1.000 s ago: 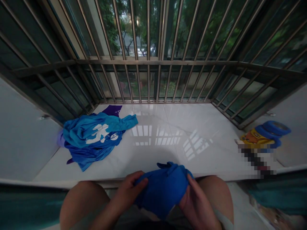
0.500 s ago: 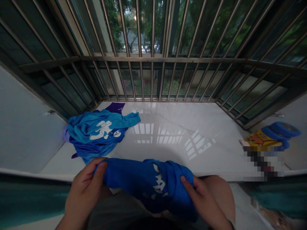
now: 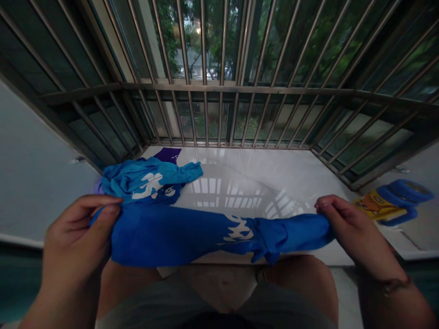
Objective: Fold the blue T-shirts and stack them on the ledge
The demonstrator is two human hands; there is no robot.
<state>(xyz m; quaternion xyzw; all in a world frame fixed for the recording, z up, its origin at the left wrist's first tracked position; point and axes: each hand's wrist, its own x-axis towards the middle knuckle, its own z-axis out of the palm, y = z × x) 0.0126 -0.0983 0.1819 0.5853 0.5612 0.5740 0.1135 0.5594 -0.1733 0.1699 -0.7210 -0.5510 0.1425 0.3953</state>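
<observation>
A royal blue shirt (image 3: 192, 235) with a white print is stretched sideways between my hands, above my knees. My left hand (image 3: 77, 237) pinches its left end with fingers closed on the cloth. My right hand (image 3: 350, 230) grips the bunched right end. The middle of the shirt is twisted and knotted-looking near the print. It hangs over the near edge of the white marble sill (image 3: 274, 183).
A pile of blue and purple clothes (image 3: 151, 180) lies at the sill's back left. Metal window bars (image 3: 219, 91) fence the sill on three sides. A yellow packet (image 3: 375, 205) and blue rings (image 3: 404, 196) sit at the right.
My hands have moved apart, left going left and right going right, pulling the bunched blue shirt out into a long stretched band and lifting it a little.
</observation>
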